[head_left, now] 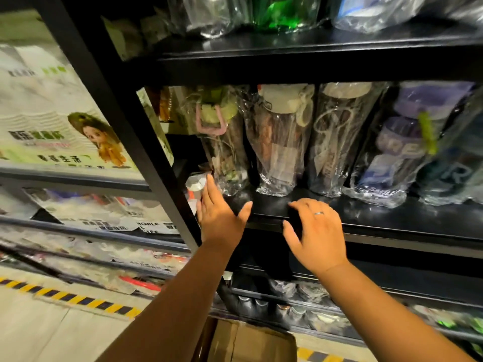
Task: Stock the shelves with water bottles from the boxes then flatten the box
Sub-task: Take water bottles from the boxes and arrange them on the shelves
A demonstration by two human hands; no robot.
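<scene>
Head view: looking up at a dark shelf (392, 220) carrying a row of upright wrapped bottles (282, 142), standing side by side, set back from the front edge. Reaching in with the left hand (219, 218) at the shelf's left end, just beside the black post (146, 142); fingers straight, thumb spread wide, holding nothing. Fingertips lying near the foot of the leftmost bottle (224, 152) and beside a small white-capped item (196, 184), too blurred for naming. Showing the right hand (316, 236) at the front edge, fingers bent above it and thumb below; pinching the edge or merely hovering, cannot tell which. Showing also a cardboard box (251, 343) on the floor beneath the arms, contents not showing from here.

Judging the step in hand as tidying the row and making room at the left end for further bottles. Doing it well, presumably:
- pressing with flat fingers low on the wrapped base, not high near the lid, so keeping the bottle upright while sliding it;
- steadying against the shelf edge with the other hand;
- closing gaps toward the right;
- minding the plastic wrap, probably slippery under the fingers;
- avoiding knocking the small item off the left end.
</scene>
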